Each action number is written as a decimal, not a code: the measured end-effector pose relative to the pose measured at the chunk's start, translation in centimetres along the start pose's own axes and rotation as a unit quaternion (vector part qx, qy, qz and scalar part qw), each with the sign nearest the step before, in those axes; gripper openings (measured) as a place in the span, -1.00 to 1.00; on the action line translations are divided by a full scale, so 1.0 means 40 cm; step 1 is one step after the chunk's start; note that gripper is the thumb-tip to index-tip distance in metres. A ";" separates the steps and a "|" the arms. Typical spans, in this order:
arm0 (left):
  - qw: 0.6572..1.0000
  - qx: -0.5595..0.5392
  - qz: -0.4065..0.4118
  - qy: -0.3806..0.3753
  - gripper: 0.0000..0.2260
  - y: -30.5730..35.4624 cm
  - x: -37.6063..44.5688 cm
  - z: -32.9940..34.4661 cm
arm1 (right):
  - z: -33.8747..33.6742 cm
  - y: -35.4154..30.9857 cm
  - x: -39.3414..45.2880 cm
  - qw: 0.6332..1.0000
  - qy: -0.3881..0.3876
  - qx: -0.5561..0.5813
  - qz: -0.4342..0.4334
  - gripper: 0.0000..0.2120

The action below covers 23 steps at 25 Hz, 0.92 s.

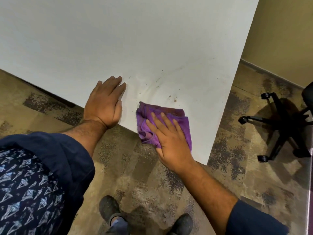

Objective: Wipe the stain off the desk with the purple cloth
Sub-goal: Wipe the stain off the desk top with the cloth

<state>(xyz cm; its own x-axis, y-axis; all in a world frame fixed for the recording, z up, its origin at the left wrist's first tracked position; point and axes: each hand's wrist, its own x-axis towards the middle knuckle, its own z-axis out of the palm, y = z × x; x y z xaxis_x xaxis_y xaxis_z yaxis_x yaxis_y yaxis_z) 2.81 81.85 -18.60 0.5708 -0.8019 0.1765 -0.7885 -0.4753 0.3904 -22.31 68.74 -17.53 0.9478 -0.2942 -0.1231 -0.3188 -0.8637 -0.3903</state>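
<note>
- Right now the right hand [171, 138] lies flat on the purple cloth [162, 122], with the fingers stretched and a little spread; it presses the cloth from above and does not close around it.
- The purple cloth is crumpled in folds and sits on the white desk [118, 39], close to the near edge and not far from the near right corner; one part of it hangs a bit over the edge, under the palm.
- The left hand [105, 104] rests open on the desk just beside the cloth, on its left, palm down, fingers straight and together; it holds nothing, and the wrist is over the desk edge.
- The two hands are near each other but do not touch.
- The stain [175, 99] shows as small brown spots and dark specks on the desk, just beyond the cloth, with thin grey smears that curve away over the surface. The cloth does not cover these spots.
- Both arms wear dark blue sleeves [254, 219], and a dark shirt with a light pattern fills the lower left.
- Below the desk is a brownish patterned carpet [144, 175], and two dark shoes [109, 207] stand on it at the bottom.
- At the right, well apart from the desk, stands the black wheeled base of an office chair [277, 126], near a yellowish wall [279, 31].
</note>
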 end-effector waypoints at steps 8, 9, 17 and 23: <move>1.000 -0.001 0.004 0.017 -0.49 -0.017 -0.002 0.019 | -0.158 0.182 0.095 0.939 0.196 0.155 0.238 -0.57; 1.000 0.000 0.006 0.020 -0.49 -0.019 0.000 0.021 | -0.183 0.209 0.150 0.942 0.182 0.145 0.240 -0.57; 1.000 -0.022 0.000 0.004 -0.43 -0.016 0.001 0.013 | -0.083 0.126 0.214 0.986 0.058 -0.033 0.155 -0.32; 0.999 -0.031 -0.011 0.006 -0.42 -0.018 0.005 0.013 | 0.021 -0.069 0.161 1.000 0.025 -0.005 0.016 -0.32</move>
<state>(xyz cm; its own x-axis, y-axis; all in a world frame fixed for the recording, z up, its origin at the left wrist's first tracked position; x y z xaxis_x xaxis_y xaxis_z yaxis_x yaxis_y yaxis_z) 3.36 81.83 -19.31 0.5901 -0.7874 0.1784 -0.7609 -0.4686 0.4488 -15.33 69.58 -18.00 0.9358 -0.3412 -0.0883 -0.3485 -0.8581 -0.3771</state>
